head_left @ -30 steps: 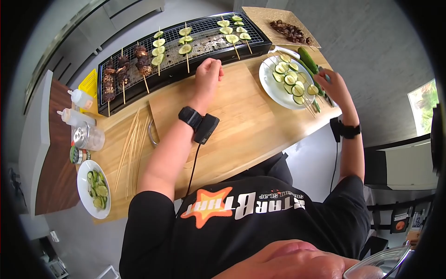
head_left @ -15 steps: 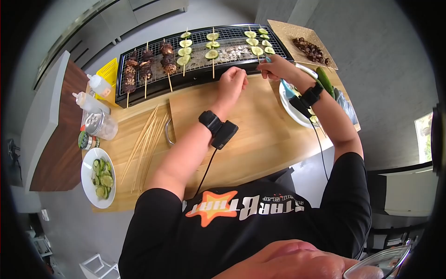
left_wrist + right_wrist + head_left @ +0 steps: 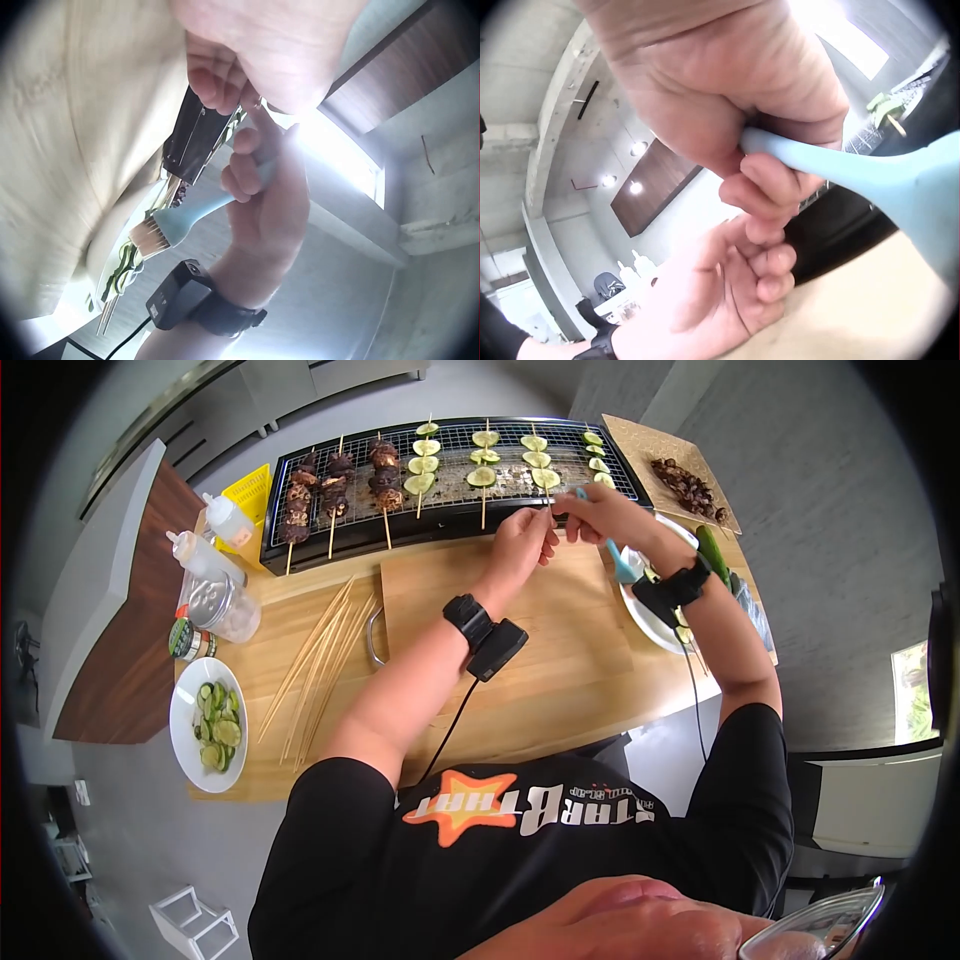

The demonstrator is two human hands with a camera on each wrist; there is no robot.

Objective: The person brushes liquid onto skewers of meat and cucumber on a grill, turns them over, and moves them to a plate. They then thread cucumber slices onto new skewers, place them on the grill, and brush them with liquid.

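Observation:
My left hand point(image 3: 520, 546) is over the front edge of the cutting board point(image 3: 470, 600), its fingers curled and its fingertips at the bare lower end of a zucchini skewer point(image 3: 537, 459) on the grill point(image 3: 450, 526). From the other side, my right hand point(image 3: 610, 518) meets it at that same skewer end. A light blue basting brush point(image 3: 180, 223) is gripped in the right hand, its handle point(image 3: 810, 159) under the curled fingers and its pale bristles point(image 3: 148, 238) pointing away from the grill. The fingers partly hide the skewer's end.
More zucchini skewers and several browned meat skewers point(image 3: 386, 475) lie along the grill. At right is a white plate point(image 3: 655, 625) beside a whole zucchini point(image 3: 712, 552). Bare skewers point(image 3: 320, 680), squeeze bottles point(image 3: 205, 557) and a bowl of slices point(image 3: 180, 725) stand left.
My right hand picked up the brush by the plate and came to the grill, meeting my left hand. The third zucchini skewer shifted left along the grill, away from the rightmost one.

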